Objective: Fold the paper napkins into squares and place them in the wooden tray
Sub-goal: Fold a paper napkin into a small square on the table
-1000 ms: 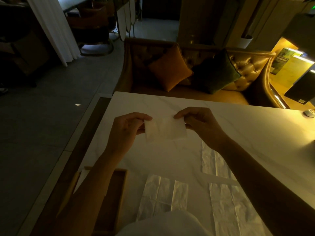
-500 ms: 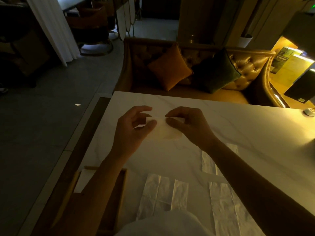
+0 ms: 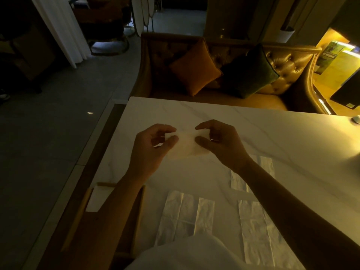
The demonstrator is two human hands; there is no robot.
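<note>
Two hands are working one napkin (image 3: 185,145). Your left hand (image 3: 150,151) is pinching its left edge between the thumb and curled fingers. Your right hand (image 3: 220,145) is pinching the right edge, thumb below and forefinger above. The napkin is bowing between them, small and partly folded, over the white marble table (image 3: 272,137). Whether it is touching the top, can't tell.

Three flat napkins are lying creased on the table nearer to you:
- One (image 3: 185,215) is sitting between your forearms.
- One (image 3: 255,230) is showing beside your right forearm.
- One (image 3: 238,180) is peeking out by your right wrist.

The wooden tray (image 3: 78,215) is sitting at the table's near left corner, your left forearm crossing over it. A white square (image 3: 97,199) is lying in its far end.

Beyond the table a tufted sofa (image 3: 288,63) is carrying an orange cushion (image 3: 194,69) and a dark green cushion (image 3: 249,71).

Far right, green-yellow brochures (image 3: 335,57) are standing under a lamp. Their print is too small to read.
</note>
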